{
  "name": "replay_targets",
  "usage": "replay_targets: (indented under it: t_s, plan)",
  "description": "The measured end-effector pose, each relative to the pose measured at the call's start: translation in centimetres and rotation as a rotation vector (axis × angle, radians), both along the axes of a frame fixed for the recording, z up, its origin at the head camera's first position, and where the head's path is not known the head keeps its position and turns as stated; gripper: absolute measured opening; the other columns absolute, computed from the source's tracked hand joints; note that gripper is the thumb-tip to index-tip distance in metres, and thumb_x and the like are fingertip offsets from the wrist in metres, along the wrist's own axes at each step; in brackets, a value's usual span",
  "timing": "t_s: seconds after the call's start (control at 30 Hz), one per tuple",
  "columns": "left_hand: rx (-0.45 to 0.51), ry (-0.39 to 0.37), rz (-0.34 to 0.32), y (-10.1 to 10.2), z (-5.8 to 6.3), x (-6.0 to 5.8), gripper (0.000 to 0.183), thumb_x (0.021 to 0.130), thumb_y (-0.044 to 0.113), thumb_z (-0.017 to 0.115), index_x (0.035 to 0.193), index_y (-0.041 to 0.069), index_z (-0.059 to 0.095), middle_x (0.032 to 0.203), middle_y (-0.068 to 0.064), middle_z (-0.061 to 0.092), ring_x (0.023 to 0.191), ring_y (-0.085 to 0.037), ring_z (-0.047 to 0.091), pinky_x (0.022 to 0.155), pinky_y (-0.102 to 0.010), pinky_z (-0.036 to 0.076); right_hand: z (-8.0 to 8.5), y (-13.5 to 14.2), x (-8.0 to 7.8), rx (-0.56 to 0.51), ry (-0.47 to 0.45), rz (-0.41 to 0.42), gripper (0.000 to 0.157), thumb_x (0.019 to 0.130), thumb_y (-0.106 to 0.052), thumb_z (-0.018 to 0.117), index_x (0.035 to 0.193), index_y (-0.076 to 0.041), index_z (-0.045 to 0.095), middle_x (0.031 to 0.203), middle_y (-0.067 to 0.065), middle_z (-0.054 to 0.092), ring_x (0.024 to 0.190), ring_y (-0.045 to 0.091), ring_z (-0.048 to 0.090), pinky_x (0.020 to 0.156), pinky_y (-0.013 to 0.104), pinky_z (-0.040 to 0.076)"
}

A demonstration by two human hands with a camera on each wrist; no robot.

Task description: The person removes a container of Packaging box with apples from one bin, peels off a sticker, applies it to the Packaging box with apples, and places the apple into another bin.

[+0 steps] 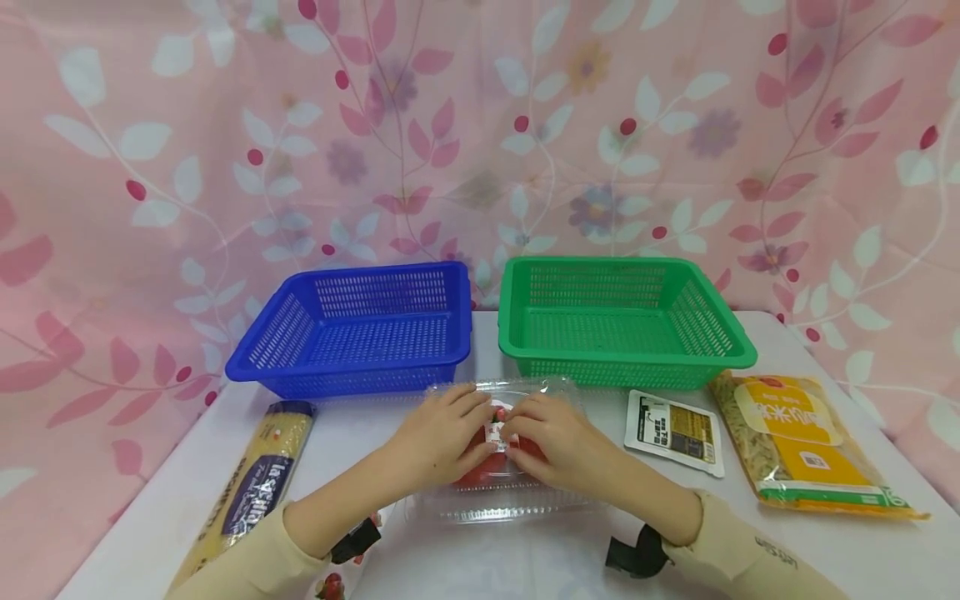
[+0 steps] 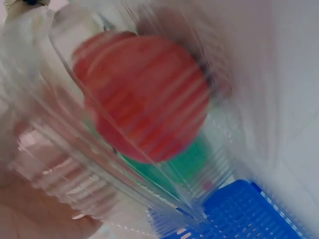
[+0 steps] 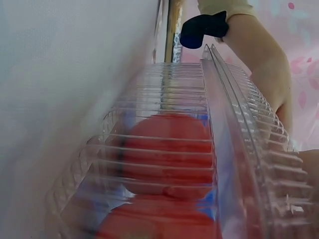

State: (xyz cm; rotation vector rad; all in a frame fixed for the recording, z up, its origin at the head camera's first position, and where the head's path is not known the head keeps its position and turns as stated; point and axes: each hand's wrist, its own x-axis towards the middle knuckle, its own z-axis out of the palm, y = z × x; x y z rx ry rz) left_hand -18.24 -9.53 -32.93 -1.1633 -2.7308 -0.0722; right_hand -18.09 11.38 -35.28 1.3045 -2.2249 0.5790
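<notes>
A clear plastic clamshell box (image 1: 495, 505) lies in front of me, its lid shut. Red round fruits, tomatoes by their look, are inside; one tomato (image 2: 149, 99) fills the left wrist view, and the right wrist view shows two tomatoes (image 3: 169, 149) through the ribbed wall. On the lid is a small white sticker (image 1: 495, 435) with a strawberry picture. My left hand (image 1: 442, 437) rests on the lid's left part, thumb and fingers by the sticker. From the right, my right hand (image 1: 555, 437) touches the lid with bent fingers beside the sticker.
Behind the box stand a blue basket (image 1: 352, 373) and a green basket (image 1: 630, 367). A spaghetti pack (image 1: 258, 492) lies left. To the right are a small white-and-gold pouch (image 1: 675, 432) and a yellow food bag (image 1: 810, 442). A strawberry-printed sheet (image 1: 333, 579) lies under my left forearm.
</notes>
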Motion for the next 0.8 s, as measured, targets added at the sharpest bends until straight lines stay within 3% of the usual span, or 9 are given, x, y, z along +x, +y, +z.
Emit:
replay_targets:
  t_s: [0.1,0.2,0.4,0.6,0.8]
  plan:
    - [-0.039,-0.028,0.005,-0.2,-0.4,0.6,0.058,0.092,0.05,0.042,0.133,0.009,0.047,0.137,-0.01,0.044,0.131,-0.031,0.03,0.1,-0.052,0.03,0.0,-0.1,0.2,0.013,0.013,0.017,0.016,0.076,-0.013,0.071,0.091,-0.009,0.068,0.094,0.001,0.064,0.091,0.016,0.059,0.081,0.03,0.049]
    - [-0.03,-0.013,-0.014,-0.3,-1.0,0.8,0.058,0.094,0.05,0.035,0.136,0.01,0.044,0.141,-0.007,0.04,0.134,-0.029,0.024,0.103,-0.05,0.027,-0.2,-0.2,0.4,0.021,0.061,0.048,0.019,0.077,-0.012,0.068,0.095,-0.007,0.069,0.097,0.004,0.065,0.093,0.018,0.06,0.082,0.032,0.048]
    - [0.019,0.04,-0.069,-0.7,-2.2,1.0,0.061,0.095,0.05,0.033,0.137,0.008,0.042,0.141,-0.006,0.04,0.135,-0.026,0.023,0.104,-0.047,0.022,-0.5,-0.2,0.8,0.096,0.109,0.07,0.026,0.085,-0.015,0.059,0.106,-0.003,0.067,0.109,0.008,0.064,0.103,0.022,0.058,0.088,0.035,0.046]
    - [0.04,0.048,-0.065,-0.9,-2.7,1.2,0.064,0.094,0.054,0.031,0.139,0.009,0.04,0.142,-0.005,0.038,0.135,-0.026,0.023,0.102,-0.05,0.023,-0.6,0.1,1.1,0.18,0.083,0.053,0.028,0.088,-0.02,0.057,0.11,-0.005,0.066,0.114,0.008,0.062,0.108,0.022,0.056,0.091,0.036,0.044]
    - [0.055,0.064,-0.055,-1.0,-2.8,1.2,0.064,0.093,0.056,0.032,0.139,0.013,0.041,0.141,-0.003,0.04,0.134,-0.026,0.024,0.101,-0.053,0.023,-0.6,0.2,1.3,0.177,0.082,0.053,0.027,0.091,-0.022,0.055,0.108,-0.005,0.066,0.112,0.008,0.063,0.107,0.022,0.056,0.09,0.037,0.044]
